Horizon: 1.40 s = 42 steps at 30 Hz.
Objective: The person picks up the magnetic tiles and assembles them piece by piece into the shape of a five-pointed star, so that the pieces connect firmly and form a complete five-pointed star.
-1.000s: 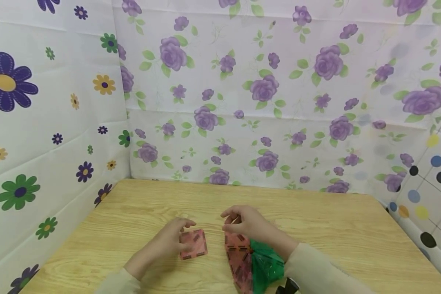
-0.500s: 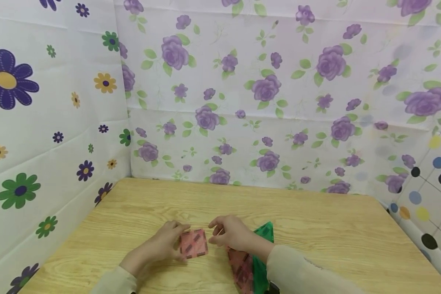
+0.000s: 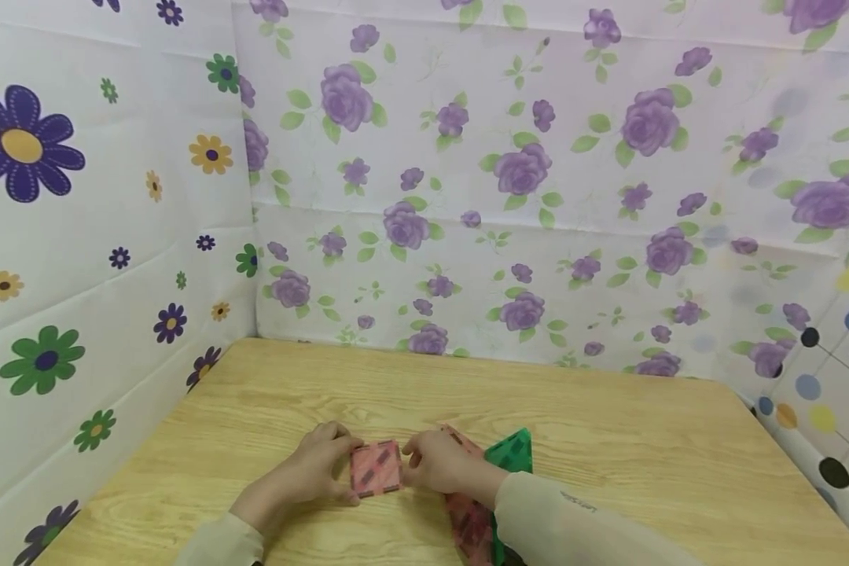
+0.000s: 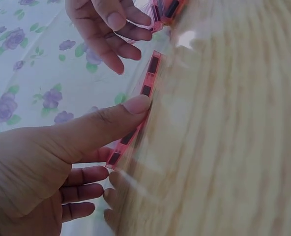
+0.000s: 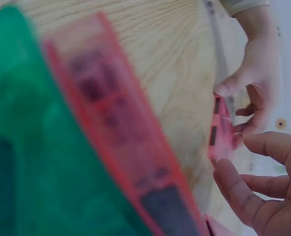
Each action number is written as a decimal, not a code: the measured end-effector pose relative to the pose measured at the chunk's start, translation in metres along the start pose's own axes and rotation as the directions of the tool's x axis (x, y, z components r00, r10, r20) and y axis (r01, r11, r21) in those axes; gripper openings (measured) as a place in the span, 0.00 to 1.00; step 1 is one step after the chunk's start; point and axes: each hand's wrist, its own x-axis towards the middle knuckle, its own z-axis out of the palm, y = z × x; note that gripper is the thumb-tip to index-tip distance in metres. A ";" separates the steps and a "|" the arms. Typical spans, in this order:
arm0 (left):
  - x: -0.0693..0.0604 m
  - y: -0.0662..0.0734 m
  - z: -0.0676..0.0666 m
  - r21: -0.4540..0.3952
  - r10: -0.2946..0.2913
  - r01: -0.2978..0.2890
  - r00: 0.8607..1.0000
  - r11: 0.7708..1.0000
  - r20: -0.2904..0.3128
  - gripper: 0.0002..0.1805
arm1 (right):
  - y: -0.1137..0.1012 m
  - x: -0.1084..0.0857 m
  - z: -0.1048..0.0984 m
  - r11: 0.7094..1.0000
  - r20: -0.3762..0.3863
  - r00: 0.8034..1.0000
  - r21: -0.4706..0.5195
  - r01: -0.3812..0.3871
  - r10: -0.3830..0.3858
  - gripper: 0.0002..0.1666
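Note:
A translucent red square magnetic tile (image 3: 377, 469) lies flat on the table. My left hand (image 3: 310, 470) holds it by the left side, between thumb and index finger; in the left wrist view the thumb (image 4: 135, 104) lies on its edge. My right hand (image 3: 440, 464) is at the tile's right edge with fingers loosely bent. In the right wrist view its fingertips (image 5: 225, 169) are close to the tile's corner, and contact is unclear. Beside and partly under the right forearm stands a joined red and green magnetic-tile piece (image 3: 470, 525), partly hidden by the sleeve.
The wood-grain table (image 3: 311, 385) extends behind and to both sides of the hands. Flowered cloth (image 3: 410, 228) hangs along its back and left, and dotted cloth (image 3: 821, 385) along the right.
My right hand has moved left, from above the red and green piece to the square tile's right side. The left hand has stayed at the tile's left, its fingers coming onto the edges.

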 end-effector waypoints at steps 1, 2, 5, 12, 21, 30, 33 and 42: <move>0.000 0.000 0.001 -0.003 0.002 -0.002 1.000 1.000 -0.004 0.45 | 0.001 0.001 0.002 1.000 -0.006 1.000 -0.005 0.007 -0.007 0.22; 0.000 0.000 0.001 -0.007 0.004 -0.004 1.000 1.000 -0.010 0.44 | 0.001 0.001 0.004 1.000 -0.007 1.000 -0.008 0.004 -0.004 0.17; 0.000 0.000 0.003 -0.008 0.019 -0.019 1.000 1.000 -0.021 0.43 | 0.000 0.001 0.009 0.999 -0.025 1.000 -0.042 0.002 -0.003 0.11; 0.000 0.000 0.006 -0.052 0.002 -0.003 1.000 0.999 -0.026 0.44 | -0.003 0.002 0.013 0.994 -0.027 0.998 -0.093 -0.063 0.061 0.08; 0.000 0.002 0.006 -0.010 0.010 -0.010 0.999 1.000 -0.047 0.45 | -0.008 -0.002 0.011 0.996 -0.012 0.996 -0.009 -0.086 0.086 0.10; 0.003 0.008 0.008 -0.001 -0.073 0.074 0.991 0.997 -0.108 0.44 | -0.006 -0.004 0.005 0.967 -0.071 0.993 0.243 -0.075 0.094 0.19; 0.005 0.015 0.006 -0.008 -0.117 0.117 0.982 0.993 -0.149 0.41 | -0.004 -0.002 0.000 0.938 -0.139 0.986 0.343 -0.039 0.092 0.17; 0.009 0.044 -0.002 -0.215 -0.237 0.193 0.951 0.957 -0.201 0.43 | -0.007 0.003 -0.019 0.870 -0.212 0.967 0.493 -0.019 0.142 0.11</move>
